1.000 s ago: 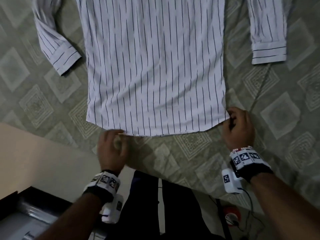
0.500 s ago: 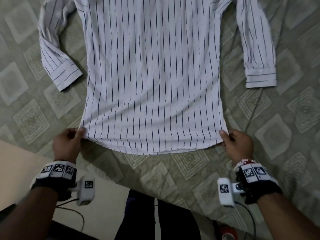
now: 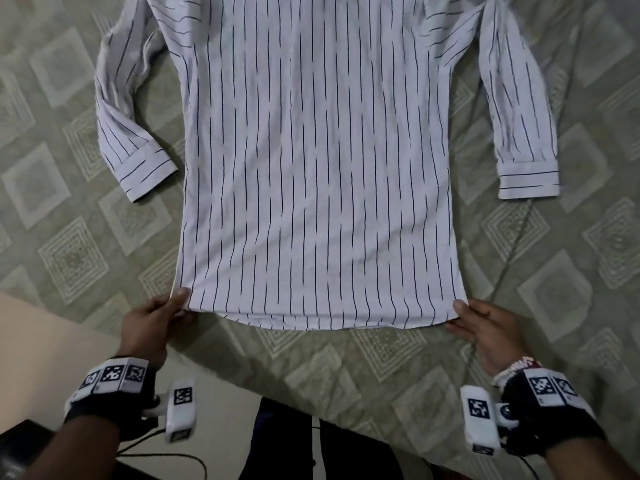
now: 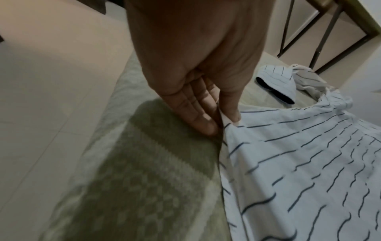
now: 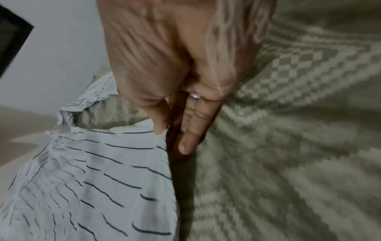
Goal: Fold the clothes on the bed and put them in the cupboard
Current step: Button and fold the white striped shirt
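White striped shirt (image 3: 322,161) spread flat on the bed (image 3: 588,271), which wears a green diamond-pattern cover; hem toward the viewer, both sleeves out to the sides, cuffs lying on the cover. Left hand (image 3: 152,327) at the shirt's bottom-left hem corner, thumb on top and fingers (image 4: 198,114) underneath, pinching the fabric (clear in the left wrist view). Right hand (image 3: 488,327) at the bottom-right hem corner, thumb on the cloth, fingers (image 5: 195,124) extended beside and under the edge, pinching the corner too; ring (image 5: 194,95) visible on one finger. Hem slightly lifted and drawn taut between the two hands. Black wrist straps with printed markers and white camera units on both wrists in the head view. Dark trousers (image 3: 287,441) of the person at the bottom edge, pale floor (image 3: 41,358) to the left of the bed. Metal bed frame bars (image 4: 329,29) behind the shirt in the left wrist view. Right wrist view blurred.
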